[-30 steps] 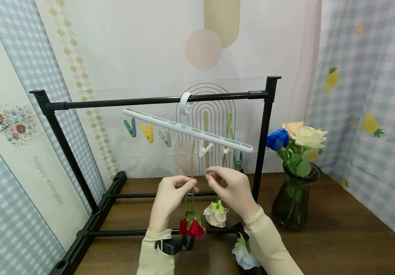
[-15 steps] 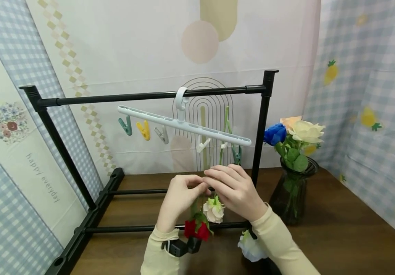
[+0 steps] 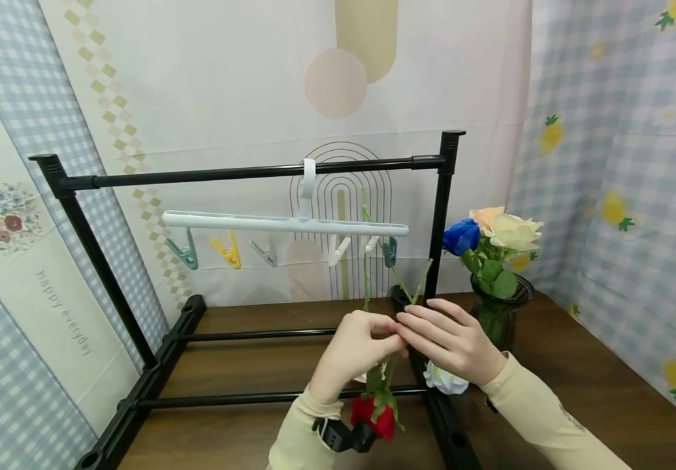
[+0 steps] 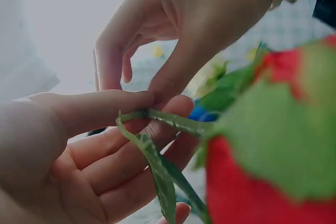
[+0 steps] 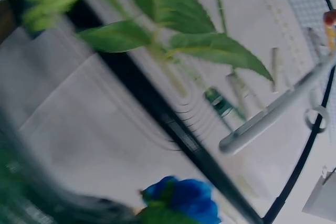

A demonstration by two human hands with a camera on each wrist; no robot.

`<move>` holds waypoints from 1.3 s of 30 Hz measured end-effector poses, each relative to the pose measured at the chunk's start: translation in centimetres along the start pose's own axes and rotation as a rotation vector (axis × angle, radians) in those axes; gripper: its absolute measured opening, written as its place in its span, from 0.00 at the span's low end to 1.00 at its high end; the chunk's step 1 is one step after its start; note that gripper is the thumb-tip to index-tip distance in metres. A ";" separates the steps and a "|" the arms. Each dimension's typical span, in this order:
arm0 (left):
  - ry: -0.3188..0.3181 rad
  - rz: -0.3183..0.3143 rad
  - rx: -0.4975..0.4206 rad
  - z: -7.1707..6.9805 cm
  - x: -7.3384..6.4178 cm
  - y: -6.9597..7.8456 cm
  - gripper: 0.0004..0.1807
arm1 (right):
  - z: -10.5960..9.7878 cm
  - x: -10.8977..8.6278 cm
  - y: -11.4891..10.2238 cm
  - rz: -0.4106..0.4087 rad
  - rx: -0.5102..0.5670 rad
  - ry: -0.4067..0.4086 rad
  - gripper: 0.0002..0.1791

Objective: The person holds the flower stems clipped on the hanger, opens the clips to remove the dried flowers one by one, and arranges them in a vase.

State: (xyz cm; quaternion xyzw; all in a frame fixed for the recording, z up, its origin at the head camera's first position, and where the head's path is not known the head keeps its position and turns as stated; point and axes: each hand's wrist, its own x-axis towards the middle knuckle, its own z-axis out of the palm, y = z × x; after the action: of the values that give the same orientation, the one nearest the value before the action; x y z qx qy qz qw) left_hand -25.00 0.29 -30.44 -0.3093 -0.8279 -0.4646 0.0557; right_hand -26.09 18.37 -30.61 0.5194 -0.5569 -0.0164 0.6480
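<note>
My left hand pinches the stem of a red rose, whose bloom hangs head down beneath it. In the left wrist view the green stem runs from the bloom to between left thumb and fingers. My right hand brings its fingertips against the left thumb at that stem; I cannot tell whether they grip it. Above both hands hangs a pale blue hanger with clothes pegs, among them a yellow peg and a dark green peg. A white flower hangs head down below the right hand.
The hanger hooks over the top rail of a black rack standing on a brown table. Right of the rack, a dark glass vase holds a blue flower and other roses. A cream flower is mostly hidden behind the left hand.
Both hands have moved right with the red rose, toward the dark green peg. The right fingertips have come against the left thumb. The hanger has swung from slanting to nearly in line with the rail.
</note>
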 end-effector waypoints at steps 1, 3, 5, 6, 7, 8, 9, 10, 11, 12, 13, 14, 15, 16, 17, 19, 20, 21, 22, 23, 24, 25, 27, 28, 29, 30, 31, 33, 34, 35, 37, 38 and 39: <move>-0.020 -0.005 -0.029 0.4 0.1 -0.1 0.08 | -0.2 -0.4 0.0 -0.004 0.001 0.007 0.11; -0.059 -0.016 -0.078 1.0 0.3 -0.2 0.07 | -0.6 -1.0 0.0 -0.008 0.005 0.024 0.10; -0.097 -0.027 -0.130 1.6 0.5 -0.3 0.07 | -0.9 -1.5 0.1 -0.008 0.007 0.039 0.10; -0.117 -0.033 -0.160 1.7 0.7 -0.4 0.07 | -1.1 -1.6 0.1 -0.006 0.007 0.047 0.09; -0.140 -0.039 -0.197 1.9 0.8 -0.5 0.08 | -1.2 -1.8 0.2 -0.001 0.007 0.054 0.09; -0.165 -0.054 -0.231 2.0 0.9 -0.5 0.08 | -1.4 -1.9 0.3 0.004 0.004 0.060 0.09; -0.190 -0.066 -0.266 2.0 1.1 -0.6 0.08 | -1.5 -1.9 0.4 0.012 0.003 0.064 0.09; -0.213 -0.080 -0.299 2.0 1.2 -0.7 0.09 | -1.6 -2.0 0.5 0.022 0.006 0.067 0.09; -0.233 -0.095 -0.339 2.0 1.3 -0.9 0.10 | -1.8 -2.1 0.6 0.034 0.009 0.072 0.09; -0.249 -0.101 -0.375 2.0 1.4 -1.1 0.11 | -1.9 -2.1 0.8 0.048 0.013 0.076 0.08; -0.263 -0.105 -0.404 2.0 1.5 -1.3 0.12 | -2.1 -2.2 1.0 0.064 0.017 0.080 0.08; -0.270 -0.105 -0.431 2.0 1.6 -1.4 0.13 | -2.3 -2.2 1.2 0.082 0.018 0.086 0.09; -0.273 -0.096 -0.452 2.1 1.7 -1.6 0.14 | -2.6 -2.3 1.4 0.100 0.020 0.097 0.08; -0.271 -0.086 -0.473 2.3 1.8 -1.8 0.15 | -2.9 -2.4 1.7 0.122 0.019 0.110 0.08; -0.266 -0.077 -0.495 2.5 2.0 -2.0 0.16 | -3.1 -2.5 2.0 0.144 0.013 0.131 0.08; -0.251 -0.060 -0.528 3.1 2.5 -2.4 0.17 | -3.6 -2.7 2.7 0.201 -0.009 0.179 0.07; -0.242 -0.059 -0.548 3.5 2.7 -2.5 0.17 | -3.8 -2.8 3.0 0.236 -0.019 0.216 0.06; -0.235 -0.072 -0.572 3.8 3.0 -2.6 0.17 | -3.9 -2.9 3.3 0.272 -0.028 0.249 0.06; -0.229 -0.084 -0.592 4.2 3.3 -2.7 0.17 | -4.0 -3.0 3.6 0.306 -0.040 0.271 0.05; -0.227 -0.099 -0.619 4.6 3.6 -2.8 0.16 | -4.1 -3.1 3.9 0.338 -0.049 0.292 0.05; -0.226 -0.114 -0.638 4.9 3.9 -2.9 0.15 | -4.2 -3.3 4.2 0.368 -0.058 0.301 0.05; -0.226 -0.127 -0.663 5.3 4.2 -2.8 0.15 | -4.3 -3.4 4.4 0.394 -0.062 0.305 0.05; -0.218 -0.149 -0.687 6.0 4.8 -2.6 0.15 | -4.6 -3.7 5.0 0.434 -0.076 0.296 0.06; -0.216 -0.148 -0.695 6.3 5.1 -2.4 0.15 | -4.8 -3.9 5.2 0.453 -0.081 0.286 0.07; -0.214 -0.149 -0.713 6.6 5.3 -2.2 0.15 | -5.0 -4.1 5.4 0.474 -0.082 0.282 0.08; -0.208 -0.145 -0.719 6.9 5.6 -1.9 0.15 | -5.1 -4.3 5.6 0.497 -0.083 0.278 0.08; -0.205 -0.139 -0.737 7.2 5.8 -1.7 0.16 | -5.3 -4.5 5.9 0.521 -0.082 0.280 0.09; -0.203 -0.137 -0.778 7.8 6.3 -1.1 0.18 | -5.6 -5.1 6.2 0.568 -0.078 0.293 0.12; -0.200 -0.135 -0.791 8.1 6.6 -0.9 0.20 | -5.7 -5.4 6.3 0.595 -0.080 0.295 0.13; -0.193 -0.146 -0.803 8.5 6.8 -0.7 0.21 | -5.8 -5.6 6.5 0.619 -0.082 0.294 0.15; -0.180 -0.181 -0.816 9.3 7.3 -0.6 0.24 | -6.0 -6.1 6.6 0.670 -0.085 0.276 0.17; -0.168 -0.211 -0.808 9.7 7.6 -0.5 0.26 | -6.1 -6.3 6.6 0.695 -0.089 0.262 0.17; -0.154 -0.244 -0.795 10.2 7.8 -0.5 0.27 | -6.2 -6.4 6.6 0.719 -0.090 0.246 0.16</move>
State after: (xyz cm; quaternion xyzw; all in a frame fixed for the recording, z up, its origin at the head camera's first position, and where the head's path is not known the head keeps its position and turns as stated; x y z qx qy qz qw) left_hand -29.57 11.89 -33.60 -0.2404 -0.6165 -0.7265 -0.1852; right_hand -27.67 29.29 -29.52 0.2600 -0.6203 0.2500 0.6965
